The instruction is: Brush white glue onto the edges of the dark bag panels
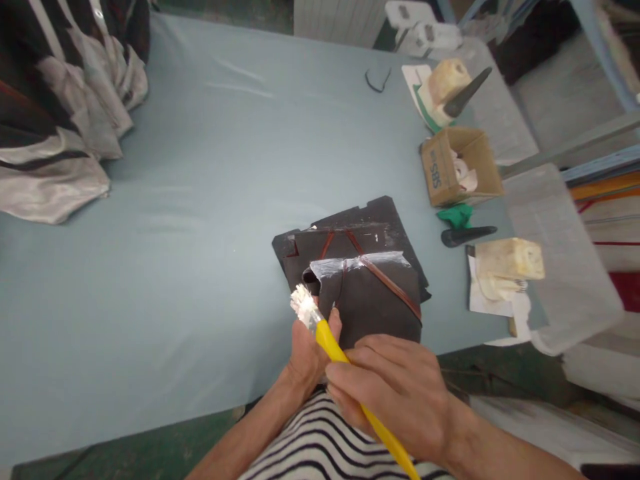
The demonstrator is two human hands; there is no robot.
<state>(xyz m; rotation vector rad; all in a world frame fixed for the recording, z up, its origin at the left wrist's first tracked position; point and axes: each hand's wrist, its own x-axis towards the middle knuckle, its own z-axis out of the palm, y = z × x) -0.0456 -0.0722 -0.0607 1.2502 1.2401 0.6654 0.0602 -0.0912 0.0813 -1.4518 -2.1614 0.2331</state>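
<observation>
A stack of dark leather pieces [373, 293] with reddish-brown edge strips lies at the near edge of the grey-blue table [210, 200]. The top piece has a wet, shiny glue band along its upper edge. My right hand [395, 393] is closed round a yellow-handled brush [333, 343] whose white glue-laden bristles sit at the top piece's left corner. My left hand [310, 357] is under the brush, fingers curled, thumb pressing the near edge of the leather.
Folded grey and black fabric [60, 113] is piled at the far left. On the right stand a small cardboard box [457, 167], pale glue blocks [507, 260], a black tool [467, 235], a green scrap [456, 215] and a clear plastic lid [555, 260].
</observation>
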